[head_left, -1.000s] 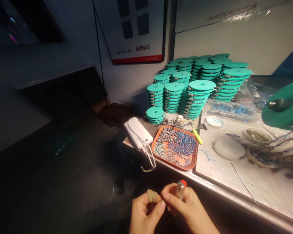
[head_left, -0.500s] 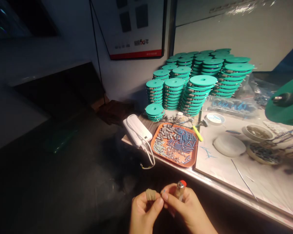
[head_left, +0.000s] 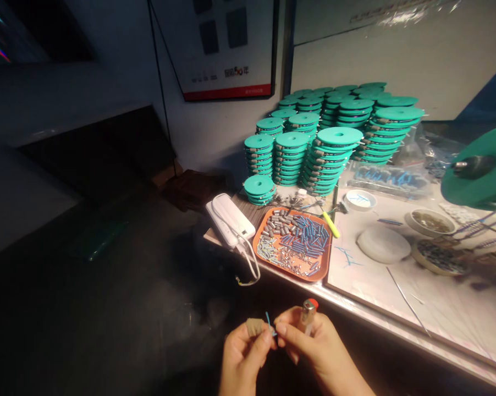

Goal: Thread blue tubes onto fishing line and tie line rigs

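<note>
My left hand, with a tan wrap around one finger, pinches a thin blue strip or tube between thumb and forefinger. One end of the blue piece points up; another bit sticks out toward the right. Held upright in my right hand is a lighter with a red top. The right thumb and forefinger are closed close beside the blue piece; whether they touch it I cannot tell. Beyond both hands, an orange tray holds metal sleeves, blue spiral pieces, pale tubes and small metal parts.
Stacked green reels stand behind the tray. A white power bank with a cable lies at the bench corner. A yellow-handled tool, small dishes and a thin rod are farther right. One green reel is mounted at right.
The fingertips have parted slightly, and more of the blue piece now shows, pointing up from my left fingers. The lighter stays in my right hand, a little higher. The view has shifted slightly.
</note>
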`<state>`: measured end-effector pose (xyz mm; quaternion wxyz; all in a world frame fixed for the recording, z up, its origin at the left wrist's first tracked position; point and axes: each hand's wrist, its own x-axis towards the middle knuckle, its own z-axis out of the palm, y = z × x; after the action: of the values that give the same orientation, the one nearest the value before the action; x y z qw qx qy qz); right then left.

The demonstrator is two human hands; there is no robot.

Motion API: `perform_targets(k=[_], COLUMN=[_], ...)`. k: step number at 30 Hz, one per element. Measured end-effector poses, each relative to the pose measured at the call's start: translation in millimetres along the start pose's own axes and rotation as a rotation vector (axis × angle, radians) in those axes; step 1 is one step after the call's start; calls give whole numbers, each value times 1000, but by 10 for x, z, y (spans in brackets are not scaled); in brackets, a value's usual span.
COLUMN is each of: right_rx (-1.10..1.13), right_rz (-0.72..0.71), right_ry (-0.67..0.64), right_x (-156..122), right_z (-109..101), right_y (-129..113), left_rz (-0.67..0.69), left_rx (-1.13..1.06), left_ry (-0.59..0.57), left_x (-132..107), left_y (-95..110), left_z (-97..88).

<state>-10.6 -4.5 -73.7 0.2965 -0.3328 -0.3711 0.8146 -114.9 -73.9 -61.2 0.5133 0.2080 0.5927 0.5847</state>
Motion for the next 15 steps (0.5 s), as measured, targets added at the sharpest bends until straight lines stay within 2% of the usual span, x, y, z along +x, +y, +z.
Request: perform_targets(k=[5, 8, 12, 15], right_rx=[23, 13, -9, -14], right_rz=[14, 21, 23, -2], right_ry=[23, 39, 16, 66], right_x=[-13, -23, -27, -43], right_z=[2, -2, -20, -45], right_y=[5, 45, 90, 90], left_rz=[87, 133, 116, 78], left_rx=[197, 276, 186, 140], left_ry=[7, -33, -62, -9], left_x=[3, 32, 46, 31], left_y=[-24, -40, 14, 51], left_z=[-86, -93, -51, -40])
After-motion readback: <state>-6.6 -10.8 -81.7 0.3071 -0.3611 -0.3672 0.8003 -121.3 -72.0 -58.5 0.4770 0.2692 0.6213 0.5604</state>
